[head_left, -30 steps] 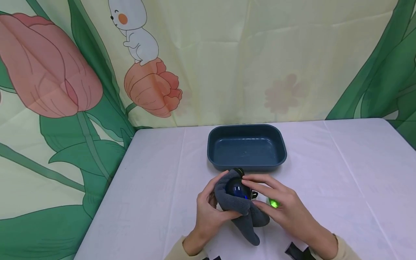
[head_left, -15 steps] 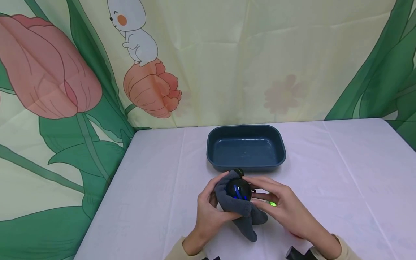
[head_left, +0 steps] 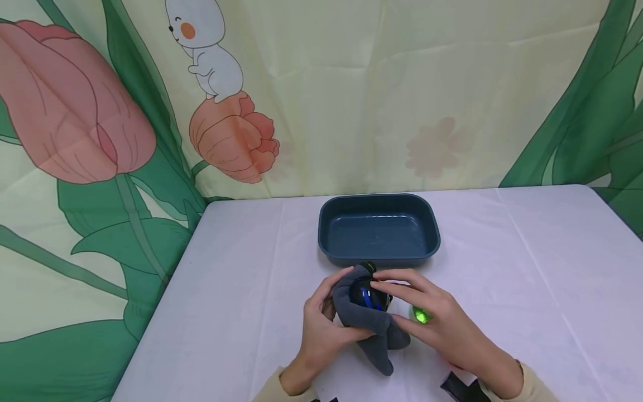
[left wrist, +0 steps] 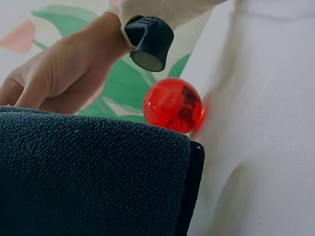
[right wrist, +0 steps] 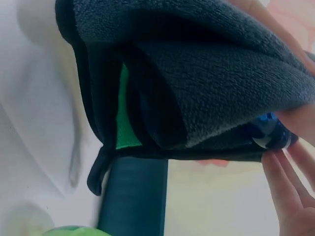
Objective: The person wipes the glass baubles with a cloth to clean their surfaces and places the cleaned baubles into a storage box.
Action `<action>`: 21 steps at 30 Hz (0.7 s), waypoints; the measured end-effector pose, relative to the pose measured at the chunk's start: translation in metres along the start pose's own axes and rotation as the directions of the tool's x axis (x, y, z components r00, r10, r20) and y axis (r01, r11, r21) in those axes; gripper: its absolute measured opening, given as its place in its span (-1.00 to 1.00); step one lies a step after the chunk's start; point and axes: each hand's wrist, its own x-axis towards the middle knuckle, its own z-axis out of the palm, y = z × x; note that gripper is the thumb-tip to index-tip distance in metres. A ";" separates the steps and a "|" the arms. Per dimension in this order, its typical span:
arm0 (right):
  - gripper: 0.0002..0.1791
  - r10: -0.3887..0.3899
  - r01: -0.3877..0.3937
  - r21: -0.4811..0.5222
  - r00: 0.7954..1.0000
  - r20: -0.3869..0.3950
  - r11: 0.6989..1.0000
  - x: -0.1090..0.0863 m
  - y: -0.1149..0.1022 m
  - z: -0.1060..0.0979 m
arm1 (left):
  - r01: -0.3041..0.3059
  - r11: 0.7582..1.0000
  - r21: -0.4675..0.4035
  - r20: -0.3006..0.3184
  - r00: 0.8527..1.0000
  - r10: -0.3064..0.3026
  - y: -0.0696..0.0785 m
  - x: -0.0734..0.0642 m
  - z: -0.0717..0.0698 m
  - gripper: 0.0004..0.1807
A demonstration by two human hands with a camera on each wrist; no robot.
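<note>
My left hand [head_left: 324,329] grips a dark grey towel [head_left: 359,315] with a black hem, folded around a shiny dark blue ball [head_left: 364,293]. Two fingers of my right hand [head_left: 444,321] lie on the ball's exposed face, its thumb by the lower right side where towel and ball meet. The right wrist view shows fingertips against the blue ball [right wrist: 269,132], partly covered by towel folds [right wrist: 221,88]. A green ball [head_left: 421,315] sits behind my right fingers. Near my right wrist, a clear red ball [left wrist: 172,105] rests on the table, mostly hidden in the head view.
A dark blue rectangular tray [head_left: 379,261] stands just beyond my hands. The table has a white cloth [head_left: 502,268], with a printed curtain [head_left: 341,111] behind its far edge. A black strap device [head_left: 464,388] is on my right wrist.
My right fingers first drew back to the blue ball's right edge, then came forward over its face again. The ball's blue streak has shifted, and the towel's hanging corner has moved slightly left.
</note>
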 end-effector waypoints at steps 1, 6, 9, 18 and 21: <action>-0.50 -0.010 0.010 0.007 1.000 0.002 1.000 0.000 0.000 0.001 | 0.002 1.000 -0.001 0.000 1.000 -0.002 0.000 0.000 0.000 -0.09; -0.48 0.006 -0.006 -0.003 1.000 0.017 1.000 0.000 0.000 0.002 | -0.005 1.000 -0.011 -0.009 1.000 0.005 0.000 0.000 0.000 -0.09; -0.45 0.017 -0.016 -0.025 0.999 0.027 1.000 -0.001 0.000 0.003 | -0.006 1.000 -0.017 -0.014 1.000 0.006 -0.001 0.000 0.000 -0.09; -0.42 0.057 -0.055 -0.061 0.998 0.035 0.997 -0.003 -0.001 0.004 | -0.003 1.000 0.007 -0.013 1.000 0.003 0.000 -0.001 0.001 -0.07; -0.47 0.100 -0.101 0.025 0.994 0.032 0.995 -0.002 -0.002 0.002 | -0.019 1.000 0.025 0.007 1.000 0.019 0.000 -0.001 0.000 -0.04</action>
